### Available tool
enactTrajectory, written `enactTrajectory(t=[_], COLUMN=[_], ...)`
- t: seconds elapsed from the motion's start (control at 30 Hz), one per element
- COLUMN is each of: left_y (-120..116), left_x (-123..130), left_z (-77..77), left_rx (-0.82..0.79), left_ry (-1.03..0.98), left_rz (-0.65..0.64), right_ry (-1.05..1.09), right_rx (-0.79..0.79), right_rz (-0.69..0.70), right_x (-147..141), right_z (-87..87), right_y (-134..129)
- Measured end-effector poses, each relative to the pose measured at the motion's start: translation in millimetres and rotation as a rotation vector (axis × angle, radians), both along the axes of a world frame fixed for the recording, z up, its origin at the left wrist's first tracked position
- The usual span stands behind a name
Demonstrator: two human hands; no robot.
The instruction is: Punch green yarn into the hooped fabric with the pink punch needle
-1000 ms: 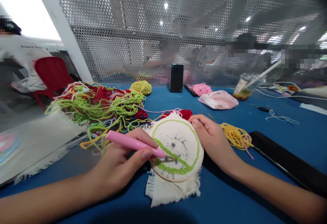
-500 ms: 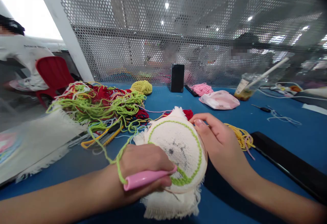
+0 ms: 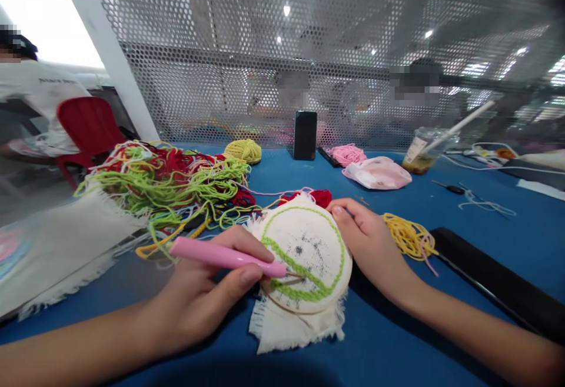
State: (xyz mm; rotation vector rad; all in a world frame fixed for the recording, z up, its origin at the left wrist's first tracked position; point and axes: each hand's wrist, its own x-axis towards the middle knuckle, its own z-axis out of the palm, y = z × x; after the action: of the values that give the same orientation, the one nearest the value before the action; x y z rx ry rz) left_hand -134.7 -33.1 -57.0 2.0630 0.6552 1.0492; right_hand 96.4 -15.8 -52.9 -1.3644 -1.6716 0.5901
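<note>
My left hand [image 3: 216, 287] is closed around a pink punch needle [image 3: 229, 257]. Its metal tip lies against cream cloth [image 3: 318, 228] stretched in a round embroidery hoop [image 3: 304, 310]. Green yarn stitches [image 3: 326, 290] form a ring on the cloth and a thick band across its lower left, beside grey drawn marks. At the hoop's right edge, my right hand [image 3: 368, 234] grips the rim, with the thumb on top and some fingers hidden behind. Frayed cloth hangs below the hoop.
A tangled heap of yarn [image 3: 176, 175] lies left, near another fringed cloth [image 3: 66, 246]. Behind the hoop stand a phone [image 3: 305, 135] and a drink cup [image 3: 419, 152], with a plastic bag [image 3: 377, 173] between. Yellow yarn [image 3: 408, 235] and a long black object [image 3: 489, 275] lie right.
My left hand has turned the punch needle, so its handle now points up-left and its metal tip shows on the cloth. More of the green band is uncovered. My right hand stays on the hoop.
</note>
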Motion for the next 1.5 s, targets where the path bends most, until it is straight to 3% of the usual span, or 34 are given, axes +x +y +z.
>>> enactTrajectory(t=[0.37,0.6,0.77,1.03,1.5], left_y=[-1,1,-1,-4,-3], left_x=[7,17,15,3,5], left_z=[12.8,11.9,17.5,10.8,13.1], left_rx=[0.088,0.246,0.180,0.088,0.061], left_ry=[0.096,0.353,0.283,0.058,0.110], left_rz=[-0.049,-0.183,-0.190,0.025,-0.036], right_ry=[0.006,-0.014,-0.021,-0.086,-0.096], right_rx=[0.009,0.092,0.082,0.079,0.057], right_rz=[-0.011,-0.009,-0.015,-0.029,-0.037], right_x=[-2,-12,-10,1,1], right_z=[1.1,23.9,21.3,8.1,7.1], right_y=[-2,-18,-17,-1,0])
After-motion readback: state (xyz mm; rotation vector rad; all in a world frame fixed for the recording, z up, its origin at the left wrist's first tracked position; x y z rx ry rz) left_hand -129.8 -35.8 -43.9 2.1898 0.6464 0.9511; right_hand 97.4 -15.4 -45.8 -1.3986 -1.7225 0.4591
